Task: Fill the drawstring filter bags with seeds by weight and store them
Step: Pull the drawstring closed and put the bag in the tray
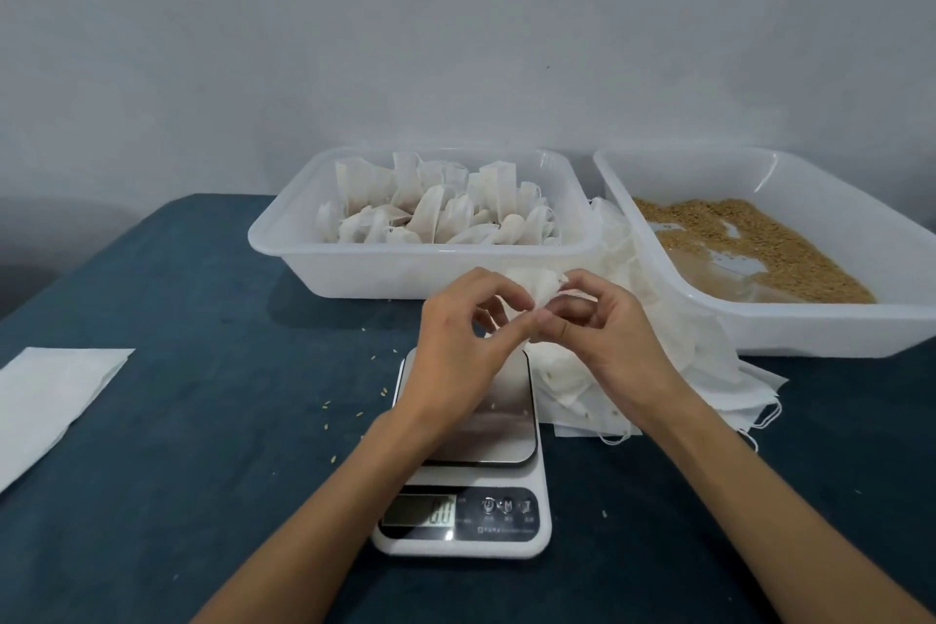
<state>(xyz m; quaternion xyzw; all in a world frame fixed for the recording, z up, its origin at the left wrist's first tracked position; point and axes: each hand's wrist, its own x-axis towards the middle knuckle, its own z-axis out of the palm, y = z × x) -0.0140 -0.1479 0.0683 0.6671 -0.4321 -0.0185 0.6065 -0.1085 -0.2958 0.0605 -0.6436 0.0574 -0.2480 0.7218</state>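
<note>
Both hands hold one small white filter bag (pixel 538 288) in the air above the kitchen scale (pixel 468 461). My left hand (pixel 456 334) pinches the bag's left side and my right hand (pixel 602 334) pinches its right side, fingers curled. The scale's steel plate bears a few loose seeds and its display is lit. A white tray (pixel 283 238) behind the hands holds several filled bags (pixel 435 208). A second white tray (pixel 790 324) at the right holds brown seeds (pixel 759 238). A pile of flat unfilled bags (pixel 704 370) lies between the scale and the seed tray.
A dark blue cloth (pixel 202 446) covers the table. A flat white sheet (pixel 45 400) lies at the left edge. Stray seeds (pixel 329 413) dot the cloth left of the scale. A pale wall (pixel 456 25) stands behind the trays.
</note>
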